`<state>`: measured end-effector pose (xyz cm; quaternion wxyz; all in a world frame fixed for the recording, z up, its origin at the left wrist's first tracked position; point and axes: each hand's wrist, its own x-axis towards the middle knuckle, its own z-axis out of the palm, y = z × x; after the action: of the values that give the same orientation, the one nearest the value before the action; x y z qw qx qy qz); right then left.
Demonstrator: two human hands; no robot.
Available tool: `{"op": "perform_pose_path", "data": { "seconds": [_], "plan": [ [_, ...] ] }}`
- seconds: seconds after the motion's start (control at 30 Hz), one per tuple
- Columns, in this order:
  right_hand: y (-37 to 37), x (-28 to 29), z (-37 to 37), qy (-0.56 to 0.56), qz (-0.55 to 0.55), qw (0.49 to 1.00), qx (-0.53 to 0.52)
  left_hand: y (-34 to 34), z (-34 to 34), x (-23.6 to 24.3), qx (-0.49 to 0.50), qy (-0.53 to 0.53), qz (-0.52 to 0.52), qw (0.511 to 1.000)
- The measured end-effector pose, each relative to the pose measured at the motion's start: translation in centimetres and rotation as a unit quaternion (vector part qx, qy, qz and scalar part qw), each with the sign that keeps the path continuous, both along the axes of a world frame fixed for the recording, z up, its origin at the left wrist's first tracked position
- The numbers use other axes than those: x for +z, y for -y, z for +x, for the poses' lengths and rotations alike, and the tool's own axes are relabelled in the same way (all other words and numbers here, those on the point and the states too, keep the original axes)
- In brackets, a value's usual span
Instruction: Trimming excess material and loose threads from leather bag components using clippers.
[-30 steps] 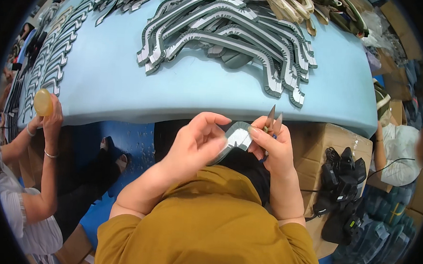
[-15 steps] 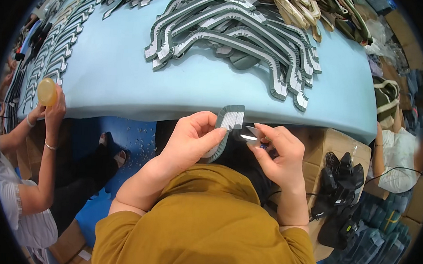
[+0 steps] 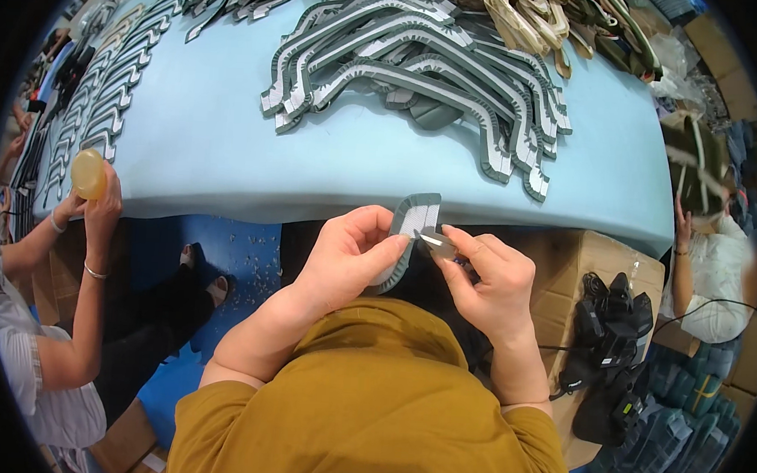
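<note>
Pinched between thumb and fingers of my left hand is a curved grey-green trim strip with a pale band and a notched edge. Its end points up, and the lower part curves down behind the hand. My right hand is closed on small metal thread snips. Their tips meet the strip's right edge, close to my left thumb; whether they cut into it I cannot tell. Beyond both hands, a pile of similar bent strips lies on the blue-covered table.
At left, a co-worker's hands hold a round yellowish object. Rows of strips line the table's left side. A cardboard box with black devices stands to my right. Another person handles a dark green piece farther right.
The snips have moved left to the strip's edge, and their blades look closer together. My left hand keeps its pinch on the strip.
</note>
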<state>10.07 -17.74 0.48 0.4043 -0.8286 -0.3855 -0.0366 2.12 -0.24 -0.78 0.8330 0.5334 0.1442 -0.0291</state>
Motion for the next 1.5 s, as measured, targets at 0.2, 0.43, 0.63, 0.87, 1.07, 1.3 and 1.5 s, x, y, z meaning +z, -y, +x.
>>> {"op": "perform_pose_path", "data": {
  "seconds": [0.2, 0.43, 0.63, 0.87, 1.07, 1.3, 1.5],
  "plan": [
    [0.1, 0.0, -0.1, -0.029, 0.008, 0.999, 0.013, -0.5, -0.3, -0.1, -0.015, 0.013, 0.001, 1.000],
    [-0.1, -0.3, -0.2, -0.030, 0.053, 0.998, 0.006, -0.3, -0.4, -0.3, 0.003, 0.015, -0.030, 0.999],
    [0.2, -0.3, -0.2, 0.028, -0.002, 1.000, 0.000, 0.1, -0.5, -0.6, -0.005, 0.017, -0.034, 0.999],
    [-0.6, -0.4, -0.1, -0.007, 0.059, 0.998, -0.016, -0.3, -0.4, -0.3, 0.024, 0.021, -0.039, 0.999],
    [-1.9, -0.2, -2.2, -0.228, 0.114, 0.964, 0.070, 0.1, 0.9, 0.1, 0.214, 0.103, -0.228, 0.944],
    [-1.9, -1.6, -2.5, -0.254, 0.079, 0.961, 0.069, 0.3, 0.7, 0.6, 0.196, 0.090, -0.227, 0.950],
    [-0.7, 1.5, 0.7, -0.433, 0.051, 0.879, 0.193, 0.6, -2.3, -0.5, -0.397, 0.118, 0.292, 0.862]
  ]
}}
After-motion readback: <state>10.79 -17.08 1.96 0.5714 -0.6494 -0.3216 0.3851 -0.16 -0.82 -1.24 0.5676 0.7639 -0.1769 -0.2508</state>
